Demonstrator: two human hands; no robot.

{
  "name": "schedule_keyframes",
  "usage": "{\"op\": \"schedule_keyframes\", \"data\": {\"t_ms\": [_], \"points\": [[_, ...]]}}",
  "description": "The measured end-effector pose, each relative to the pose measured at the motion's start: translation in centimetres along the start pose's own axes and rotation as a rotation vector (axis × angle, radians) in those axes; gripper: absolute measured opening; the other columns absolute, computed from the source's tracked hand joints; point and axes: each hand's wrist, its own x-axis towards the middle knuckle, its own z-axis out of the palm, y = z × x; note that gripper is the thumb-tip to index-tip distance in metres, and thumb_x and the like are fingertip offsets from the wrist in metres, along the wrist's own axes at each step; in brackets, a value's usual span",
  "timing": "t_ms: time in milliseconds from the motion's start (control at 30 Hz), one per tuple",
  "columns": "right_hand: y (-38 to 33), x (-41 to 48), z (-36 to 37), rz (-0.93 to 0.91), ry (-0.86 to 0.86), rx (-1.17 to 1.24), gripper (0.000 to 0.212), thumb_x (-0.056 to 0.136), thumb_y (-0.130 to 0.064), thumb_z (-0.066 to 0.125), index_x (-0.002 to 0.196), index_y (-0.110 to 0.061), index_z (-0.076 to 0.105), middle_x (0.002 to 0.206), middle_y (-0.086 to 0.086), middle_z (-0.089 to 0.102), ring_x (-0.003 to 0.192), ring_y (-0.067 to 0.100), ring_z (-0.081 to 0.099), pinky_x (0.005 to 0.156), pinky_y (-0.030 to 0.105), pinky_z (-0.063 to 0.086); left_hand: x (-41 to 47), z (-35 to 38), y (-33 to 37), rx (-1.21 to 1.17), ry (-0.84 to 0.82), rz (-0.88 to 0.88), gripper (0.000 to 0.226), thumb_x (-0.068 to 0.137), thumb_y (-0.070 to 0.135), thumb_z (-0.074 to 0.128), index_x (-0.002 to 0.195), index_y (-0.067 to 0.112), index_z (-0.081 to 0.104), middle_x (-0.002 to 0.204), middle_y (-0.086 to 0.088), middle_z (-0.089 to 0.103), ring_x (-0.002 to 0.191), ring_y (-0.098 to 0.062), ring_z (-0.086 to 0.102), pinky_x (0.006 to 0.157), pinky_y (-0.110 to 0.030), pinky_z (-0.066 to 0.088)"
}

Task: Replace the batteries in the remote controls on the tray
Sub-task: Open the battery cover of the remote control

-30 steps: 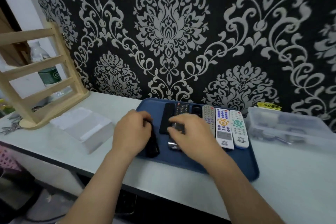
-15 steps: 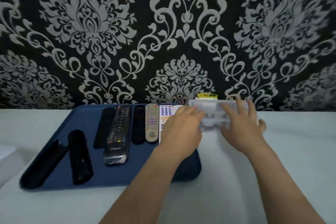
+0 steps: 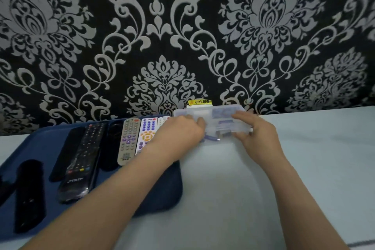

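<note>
A blue tray (image 3: 162, 193) lies at the left with several remote controls: a black one (image 3: 29, 195) at its near left, a long black one (image 3: 83, 160) with coloured keys, a grey one (image 3: 128, 141) and a white one (image 3: 146, 135) with orange keys. A clear plastic box (image 3: 217, 116) stands by the wall, right of the tray. My left hand (image 3: 180, 131) grips the box's left end. My right hand (image 3: 257, 134) holds its right end, and the lid looks lifted. A purple battery (image 3: 212, 138) shows below the lid.
The white tabletop (image 3: 304, 168) stretches to the right and toward me. A black wall with a silver pattern (image 3: 182, 36) rises directly behind the box. A yellow label (image 3: 199, 102) sits on the wall just above the box.
My hands left the remotes on the tray and went right to the clear box. Since half a second ago both hands have closed on its ends and the lid has lifted.
</note>
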Motion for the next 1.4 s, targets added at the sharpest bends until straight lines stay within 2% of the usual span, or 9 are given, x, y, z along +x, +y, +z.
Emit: {"op": "schedule_keyframes", "data": {"t_ms": [233, 333, 433, 567, 733, 933, 1033, 1167, 1400], "points": [[-0.3, -0.6, -1.6, 0.152, -0.091, 0.223, 0.112, 0.076, -0.006, 0.082, 0.153, -0.043, 0.010, 0.150, -0.014, 0.038, 0.129, 0.018, 0.048, 0.105, 0.033, 0.040, -1.0, -2.7, -2.1, -0.390, 0.123, -0.104, 0.034, 0.099, 0.042, 0.042, 0.129, 0.026, 0.048, 0.094, 0.005, 0.065, 0.078, -0.015, 0.060, 0.072, -0.031, 0.053], [-0.3, -0.8, -2.4, 0.184, -0.196, 0.174, 0.087, 0.080, -0.010, 0.078, 0.148, -0.039, 0.032, 0.130, -0.017, 0.054, 0.098, 0.004, 0.057, 0.080, 0.016, 0.042, 0.0, -3.4, -3.2, -0.746, 0.291, -0.311, 0.038, 0.095, 0.037, 0.054, 0.132, 0.030, 0.051, 0.112, 0.009, 0.064, 0.095, -0.010, 0.059, 0.086, -0.030, 0.048], [-0.1, -0.7, -2.5, 0.220, -0.184, 0.144, 0.041, 0.083, -0.030, 0.076, 0.122, -0.025, 0.065, 0.134, -0.006, 0.056, 0.111, 0.011, 0.053, 0.090, 0.022, 0.038, 1.9, -2.2, -4.2, -1.034, 0.542, -0.592, 0.024, 0.092, 0.028, 0.061, 0.114, 0.022, 0.055, 0.117, 0.006, 0.056, 0.105, -0.012, 0.054, 0.092, -0.033, 0.046], [-0.8, -0.4, -2.6, 0.295, -0.191, 0.127, 0.046, 0.090, -0.048, 0.061, 0.085, -0.005, 0.074, 0.122, 0.000, 0.065, 0.116, 0.022, 0.058, 0.089, 0.031, 0.041, 2.3, -0.9, -3.6, -0.737, 0.649, -0.564, 0.022, 0.088, 0.016, 0.064, 0.108, 0.017, 0.057, 0.114, -0.002, 0.047, 0.103, -0.018, 0.049, 0.082, -0.029, 0.044], [-1.3, -0.3, -2.2, 0.349, -0.031, 0.044, 0.029, 0.087, -0.018, 0.060, 0.060, -0.010, 0.062, 0.054, -0.009, 0.055, 0.065, 0.023, 0.048, 0.059, 0.031, 0.039, 2.5, -1.3, -4.0, -0.528, 0.334, -0.470, 0.049, 0.093, 0.025, 0.053, 0.141, 0.020, 0.044, 0.146, -0.004, 0.037, 0.132, -0.025, 0.030, 0.107, -0.046, 0.035], [-2.2, 0.1, -2.3, 0.362, -0.043, 0.023, 0.036, 0.084, -0.001, 0.053, 0.110, -0.024, 0.063, 0.116, 0.001, 0.059, 0.104, 0.026, 0.056, 0.085, 0.035, 0.047, 2.8, -0.4, -2.8, -0.438, -0.069, -0.426, 0.025, 0.094, 0.037, 0.044, 0.105, 0.027, 0.063, 0.126, 0.005, 0.053, 0.119, -0.021, 0.035, 0.097, -0.049, 0.030], [-3.2, 0.2, -2.3, 0.196, -0.077, -0.216, 0.064, 0.078, 0.008, 0.053, 0.127, -0.032, 0.049, 0.147, -0.008, 0.035, 0.142, 0.021, 0.020, 0.101, 0.047, 0.032, 2.7, -0.2, -2.4, -0.428, -0.103, -0.414, 0.025, 0.091, 0.038, 0.050, 0.112, 0.028, 0.060, 0.121, 0.007, 0.056, 0.119, -0.022, 0.039, 0.097, -0.049, 0.030], [-4.2, 0.3, -1.7, 0.038, -0.164, -0.306, 0.056, 0.085, 0.000, 0.057, 0.129, -0.034, 0.052, 0.140, -0.009, 0.047, 0.132, 0.017, 0.036, 0.100, 0.041, 0.028, 2.8, -1.5, -1.4, -0.521, 0.140, -0.275, 0.024, 0.090, 0.025, 0.062, 0.113, 0.026, 0.069, 0.117, 0.006, 0.063, 0.113, -0.018, 0.050, 0.098, -0.037, 0.043], [-4.4, 0.2, -1.0, 0.035, -0.403, -0.496, 0.037, 0.091, -0.011, 0.039, 0.122, -0.026, 0.052, 0.103, -0.006, 0.059, 0.113, 0.019, 0.049, 0.088, 0.037, 0.020, 5.7, -2.6, 2.9, -0.563, -0.158, -0.134, 0.031, 0.088, 0.029, 0.061, 0.064, 0.013, 0.051, 0.067, -0.003, 0.048, 0.072, -0.027, 0.051, 0.063, -0.031, 0.038]]}}
